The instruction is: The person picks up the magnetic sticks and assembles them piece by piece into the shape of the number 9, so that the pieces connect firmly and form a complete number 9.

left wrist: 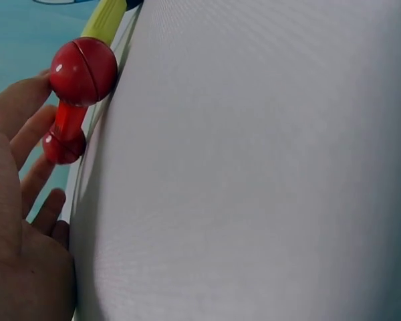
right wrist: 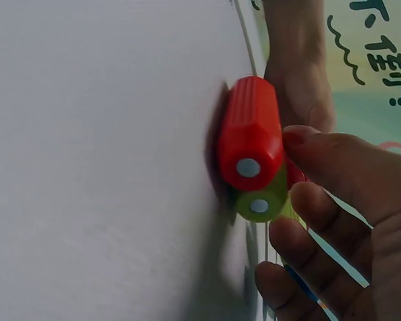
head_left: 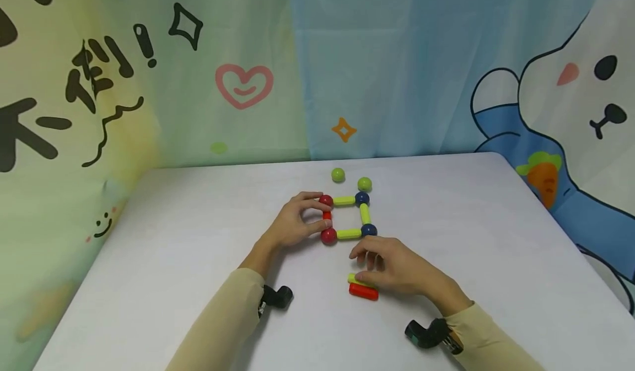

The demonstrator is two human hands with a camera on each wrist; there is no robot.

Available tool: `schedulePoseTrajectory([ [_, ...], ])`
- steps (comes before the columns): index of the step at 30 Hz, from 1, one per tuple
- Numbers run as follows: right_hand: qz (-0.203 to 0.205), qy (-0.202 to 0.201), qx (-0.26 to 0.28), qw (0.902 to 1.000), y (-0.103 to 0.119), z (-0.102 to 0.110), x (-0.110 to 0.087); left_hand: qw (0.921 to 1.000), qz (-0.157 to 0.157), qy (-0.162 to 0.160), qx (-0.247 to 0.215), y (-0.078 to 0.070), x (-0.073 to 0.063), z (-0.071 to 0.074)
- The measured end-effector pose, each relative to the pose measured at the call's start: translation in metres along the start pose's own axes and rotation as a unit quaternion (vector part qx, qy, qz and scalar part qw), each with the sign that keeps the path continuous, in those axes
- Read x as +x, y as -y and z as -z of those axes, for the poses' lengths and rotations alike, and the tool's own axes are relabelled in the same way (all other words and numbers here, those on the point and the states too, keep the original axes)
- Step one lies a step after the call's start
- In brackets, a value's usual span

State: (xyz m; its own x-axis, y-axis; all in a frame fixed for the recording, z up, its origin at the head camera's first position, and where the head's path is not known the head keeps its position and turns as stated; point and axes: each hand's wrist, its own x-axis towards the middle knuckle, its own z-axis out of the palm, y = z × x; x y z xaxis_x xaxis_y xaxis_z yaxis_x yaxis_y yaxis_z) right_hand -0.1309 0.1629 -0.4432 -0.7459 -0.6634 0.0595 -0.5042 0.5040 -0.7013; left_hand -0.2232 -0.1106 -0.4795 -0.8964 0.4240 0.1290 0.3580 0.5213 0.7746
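Red balls, navy balls and short rods form a four-sided magnetic frame (head_left: 349,234) on the table. My left hand (head_left: 296,220) holds its red side, thumb by the nearer red ball (left wrist: 84,71) and a fingertip at the farther red ball (head_left: 326,200). A red rod (left wrist: 69,120) joins these two balls. My right hand (head_left: 394,263) hovers over a loose yellow-green rod (right wrist: 262,202) and a loose red rod (head_left: 364,291) lying side by side. Its thumb overlaps the yellow-green rod in the head view; the other fingers are loosely bent and apart from it. Whether the thumb touches is unclear.
Two green balls, one farther left (head_left: 338,175) and one nearer (head_left: 364,184), lie behind the frame. The white table (head_left: 198,305) ends at a printed curtain (head_left: 387,73) at the back. Each wrist wears a small black camera (head_left: 278,297).
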Motion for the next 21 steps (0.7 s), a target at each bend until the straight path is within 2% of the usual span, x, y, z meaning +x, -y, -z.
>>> schedulePoseTrajectory([
  [3, 0.000, 0.008, -0.002, 1.0000, -0.0011, -0.0012, -0.0007, 1.0000, 0.000, 0.000, 0.002, 0.0000, 0.0008, -0.0002],
  [9, 0.006, -0.005, -0.008, 0.9999, -0.0036, -0.0015, -0.0026, 1.0000, -0.001, -0.007, 0.005, -0.0006, 0.0023, 0.0002],
  [14, 0.028, -0.009, -0.015, 0.9995, -0.0064, -0.0056, -0.0058, 0.9998, 0.017, 0.000, 0.010, -0.0023, 0.0024, 0.0003],
  [21, 0.001, 0.003, -0.033, 0.9995, -0.0051, -0.0045, -0.0092, 0.9991, 0.031, 0.016, 0.024, -0.0056, 0.0025, 0.0005],
])
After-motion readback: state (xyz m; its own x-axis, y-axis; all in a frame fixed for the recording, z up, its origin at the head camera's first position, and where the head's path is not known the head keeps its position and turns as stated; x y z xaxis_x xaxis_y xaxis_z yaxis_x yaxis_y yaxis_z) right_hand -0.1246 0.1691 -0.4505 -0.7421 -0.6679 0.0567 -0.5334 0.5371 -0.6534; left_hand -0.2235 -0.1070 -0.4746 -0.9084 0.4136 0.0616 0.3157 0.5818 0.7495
